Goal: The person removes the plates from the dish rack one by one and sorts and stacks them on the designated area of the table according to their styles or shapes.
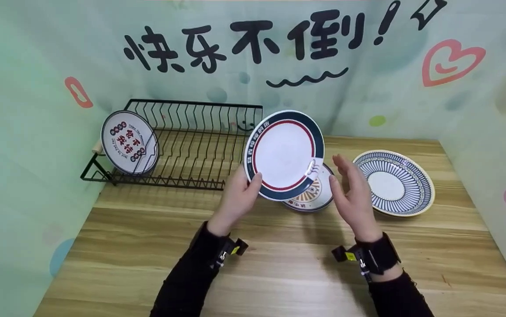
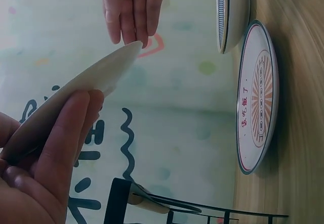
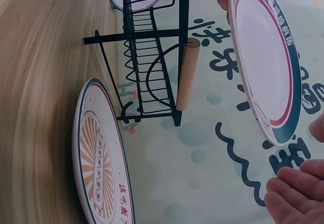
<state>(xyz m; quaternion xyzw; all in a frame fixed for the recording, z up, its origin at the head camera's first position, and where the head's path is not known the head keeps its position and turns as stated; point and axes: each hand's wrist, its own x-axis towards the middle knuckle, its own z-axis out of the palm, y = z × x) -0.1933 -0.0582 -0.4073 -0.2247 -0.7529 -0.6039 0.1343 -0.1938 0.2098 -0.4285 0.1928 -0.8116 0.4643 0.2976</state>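
Observation:
My left hand (image 1: 238, 196) grips the lower left edge of a white plate (image 1: 284, 154) with a dark teal rim and a red ring, thumb on its face and fingers beneath. The plate is held up above the table, tilted toward the head camera. Just right of it, my right hand (image 1: 355, 196) is held up with its fingers extended, apart from the plate. Under the held plate and partly hidden by it, a plate with an orange sunburst (image 2: 261, 98) lies on the table. The right wrist view shows the held plate's face (image 3: 268, 57) and the right fingers (image 3: 298, 191) below it.
A black wire dish rack (image 1: 191, 145) stands at the back left, with a white plate with red characters (image 1: 130, 143) upright at its left end. A blue-striped plate (image 1: 394, 182) lies on the wooden table (image 1: 262, 273) at the right. Printed cloth walls (image 1: 218, 88) enclose the table.

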